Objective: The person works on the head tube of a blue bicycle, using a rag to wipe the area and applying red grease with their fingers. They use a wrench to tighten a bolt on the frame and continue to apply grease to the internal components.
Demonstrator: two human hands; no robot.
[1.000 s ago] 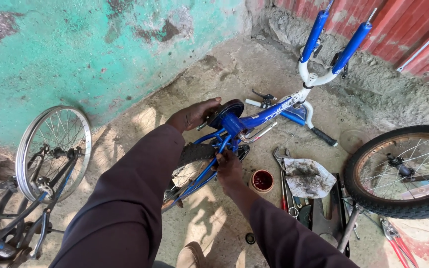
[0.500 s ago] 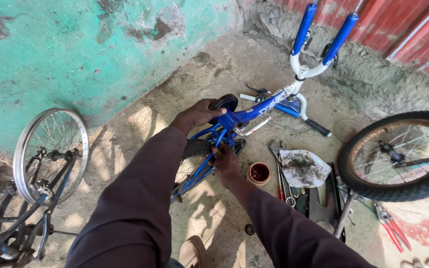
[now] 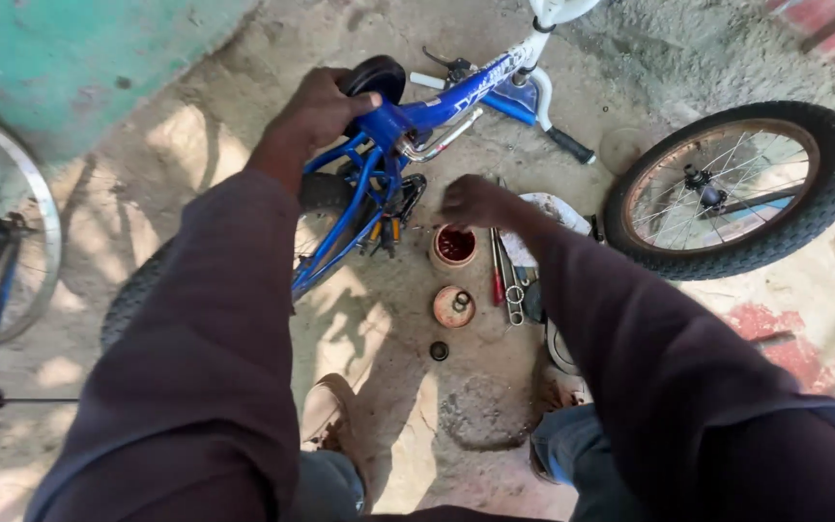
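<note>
A small blue bicycle frame [image 3: 456,97] lies on the dirt floor, its black saddle [image 3: 379,75] toward me. My left hand [image 3: 316,106] grips the frame just below the saddle. My right hand [image 3: 471,201] hovers with fingers pinched above a small open tin of dark red grease [image 3: 455,246]; I cannot see whether it holds anything. The tin's lid [image 3: 454,305] lies just in front, and a small dark ring [image 3: 439,351] sits near it.
A loose black-tyred wheel [image 3: 736,188] lies at the right. Screwdrivers and scissors [image 3: 506,280] lie beside a white rag [image 3: 543,208]. Another bicycle's wheel [image 3: 2,232] stands at the left by a green wall [image 3: 70,58]. My shoe [image 3: 332,411] is below.
My right hand has come away from the frame's crank area and moved right, over the grease tin. My view has tilted down. The left hand stays on the frame.
</note>
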